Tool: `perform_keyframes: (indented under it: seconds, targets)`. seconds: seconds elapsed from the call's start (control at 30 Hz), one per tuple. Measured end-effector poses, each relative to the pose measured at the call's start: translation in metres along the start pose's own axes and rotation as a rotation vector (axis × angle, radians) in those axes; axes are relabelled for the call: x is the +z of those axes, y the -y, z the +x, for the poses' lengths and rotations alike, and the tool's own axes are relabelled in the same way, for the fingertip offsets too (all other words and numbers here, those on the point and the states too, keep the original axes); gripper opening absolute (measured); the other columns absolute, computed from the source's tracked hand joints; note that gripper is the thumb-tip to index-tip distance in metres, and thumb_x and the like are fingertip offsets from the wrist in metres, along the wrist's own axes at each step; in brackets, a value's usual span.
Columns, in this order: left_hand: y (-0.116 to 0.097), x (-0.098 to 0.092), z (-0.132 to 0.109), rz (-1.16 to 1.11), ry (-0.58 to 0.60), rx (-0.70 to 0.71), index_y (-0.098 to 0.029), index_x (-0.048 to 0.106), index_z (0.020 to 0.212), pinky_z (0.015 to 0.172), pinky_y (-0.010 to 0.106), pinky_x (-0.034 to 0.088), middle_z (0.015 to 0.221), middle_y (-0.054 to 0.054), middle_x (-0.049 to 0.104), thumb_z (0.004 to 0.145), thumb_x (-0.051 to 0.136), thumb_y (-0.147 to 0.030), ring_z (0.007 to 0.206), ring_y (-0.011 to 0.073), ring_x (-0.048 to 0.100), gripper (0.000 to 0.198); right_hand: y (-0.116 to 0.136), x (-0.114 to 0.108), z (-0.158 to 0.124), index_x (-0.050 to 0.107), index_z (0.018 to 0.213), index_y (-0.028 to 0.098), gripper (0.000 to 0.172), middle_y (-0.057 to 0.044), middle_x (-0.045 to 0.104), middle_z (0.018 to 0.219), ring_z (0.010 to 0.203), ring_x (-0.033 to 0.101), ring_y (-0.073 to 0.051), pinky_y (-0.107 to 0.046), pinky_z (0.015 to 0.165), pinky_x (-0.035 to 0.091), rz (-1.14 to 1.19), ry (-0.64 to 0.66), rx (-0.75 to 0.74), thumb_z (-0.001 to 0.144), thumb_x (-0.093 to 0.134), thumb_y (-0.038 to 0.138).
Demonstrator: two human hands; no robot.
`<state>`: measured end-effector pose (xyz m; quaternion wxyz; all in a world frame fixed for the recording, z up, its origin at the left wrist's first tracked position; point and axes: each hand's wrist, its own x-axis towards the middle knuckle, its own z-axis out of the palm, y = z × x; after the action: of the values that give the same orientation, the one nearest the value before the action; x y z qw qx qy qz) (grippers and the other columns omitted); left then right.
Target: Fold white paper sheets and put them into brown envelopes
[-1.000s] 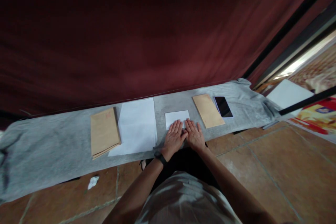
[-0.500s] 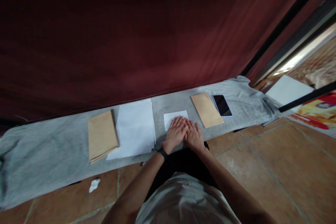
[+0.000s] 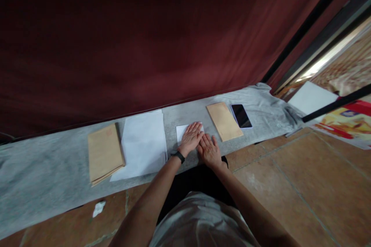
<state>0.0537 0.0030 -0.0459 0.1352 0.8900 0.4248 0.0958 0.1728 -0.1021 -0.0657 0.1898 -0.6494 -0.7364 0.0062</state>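
A small white folded-looking paper (image 3: 181, 132) lies on the grey cloth in front of me, partly covered by my hands. My left hand (image 3: 191, 137), with a dark band at the wrist, rests flat on it with fingers stretched out. Just to the right, my right hand (image 3: 209, 149) lies flat too, its fingertips by the paper's near right edge and beside my left thumb. Neither hand grips anything. Left of the hands is a stack of larger white sheets (image 3: 143, 142). On the right lies a single brown envelope (image 3: 224, 121).
A pile of brown envelopes (image 3: 104, 152) overlaps the white sheets' left side. A phone (image 3: 241, 116) lies right of the single envelope. The narrow cloth-covered surface (image 3: 43, 177) runs along a dark red curtain-like wall (image 3: 162, 46). A crumpled white scrap (image 3: 99, 208) is on the tiled floor.
My left hand has moved up and over the small white paper toward its right side. My right hand has dropped slightly nearer to me. The view has shifted a little.
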Motion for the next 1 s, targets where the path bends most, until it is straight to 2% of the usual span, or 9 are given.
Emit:
perform_keyframes:
  seconds: [0.13,0.3,0.5,0.63,0.73,0.83,0.9,1.0]
  targets:
    - [0.020,-0.005,-0.005,0.060,-0.055,-0.097,-0.020,0.035,0.156,0.126,0.044,0.018,0.162,0.005,0.036,0.103,0.028,-0.039,0.153,0.0209,0.026,0.057,0.000,-0.001,0.000,0.035,0.156,0.016,0.054,-0.011,0.042,0.158,0.145,0.039,-0.028,-0.052,0.122,0.018,0.004,-0.014,-0.004,0.105,0.037,0.035]
    - [0.042,-0.015,-0.022,0.117,-0.093,-0.251,-0.018,0.034,0.156,0.125,0.047,0.018,0.161,0.008,0.036,0.103,0.028,-0.037,0.152,0.0240,0.026,0.057,-0.001,-0.001,0.000,0.035,0.156,0.016,0.054,-0.011,0.043,0.157,0.145,0.040,-0.028,-0.051,0.122,0.018,0.004,-0.026,-0.005,0.105,0.038,0.034]
    - [0.038,-0.024,-0.046,0.106,-0.165,-0.394,-0.008,0.044,0.149,0.122,0.048,0.027,0.156,0.017,0.043,0.100,0.036,-0.028,0.148,0.0298,0.036,0.054,-0.001,0.001,0.000,0.037,0.155,0.015,0.054,-0.012,0.044,0.156,0.143,0.041,-0.029,-0.053,0.121,0.019,0.003,-0.050,-0.008,0.104,0.039,0.033]
    - [0.028,-0.020,-0.060,-0.149,-0.251,-0.447,-0.007,0.049,0.143,0.118,0.043,0.036,0.151,0.020,0.049,0.094,0.045,-0.023,0.142,0.0279,0.045,0.051,-0.002,0.003,0.000,0.038,0.155,0.016,0.054,-0.012,0.044,0.156,0.143,0.041,-0.030,-0.054,0.121,0.021,0.005,-0.051,-0.004,0.103,0.039,0.033]
    - [0.024,-0.016,-0.065,-0.523,-0.372,-0.583,-0.014,0.055,0.136,0.115,0.043,0.040,0.143,0.015,0.058,0.088,0.057,-0.022,0.135,0.0275,0.051,0.049,-0.003,0.004,-0.001,0.038,0.154,0.015,0.054,-0.012,0.044,0.156,0.143,0.042,-0.030,-0.054,0.120,0.021,0.001,-0.046,-0.007,0.103,0.038,0.033]
    - [0.025,-0.016,-0.063,-0.834,-0.450,-0.752,-0.018,0.062,0.121,0.100,0.040,0.051,0.118,0.010,0.070,0.081,0.063,-0.020,0.114,0.0257,0.065,0.040,-0.004,0.005,-0.001,0.038,0.155,0.016,0.054,-0.013,0.045,0.156,0.143,0.041,-0.030,-0.054,0.120,0.022,0.001,-0.055,-0.012,0.103,0.038,0.033]
    - [0.025,-0.018,-0.061,-0.906,-0.464,-0.793,-0.018,0.065,0.107,0.086,0.036,0.055,0.098,0.006,0.072,0.077,0.066,-0.020,0.095,0.0229,0.069,0.030,-0.004,0.006,-0.001,0.038,0.155,0.016,0.054,-0.013,0.045,0.155,0.143,0.041,-0.030,-0.054,0.119,0.022,-0.002,-0.065,-0.014,0.103,0.038,0.033]
    - [0.025,-0.022,-0.057,-0.967,-0.475,-0.800,-0.018,0.064,0.085,0.070,0.029,0.053,0.076,0.001,0.068,0.070,0.068,-0.019,0.076,0.0192,0.067,0.015,-0.005,0.008,-0.001,0.039,0.154,0.015,0.054,-0.013,0.046,0.155,0.143,0.042,-0.030,-0.054,0.119,0.023,-0.014,-0.072,-0.020,0.103,0.037,0.033]
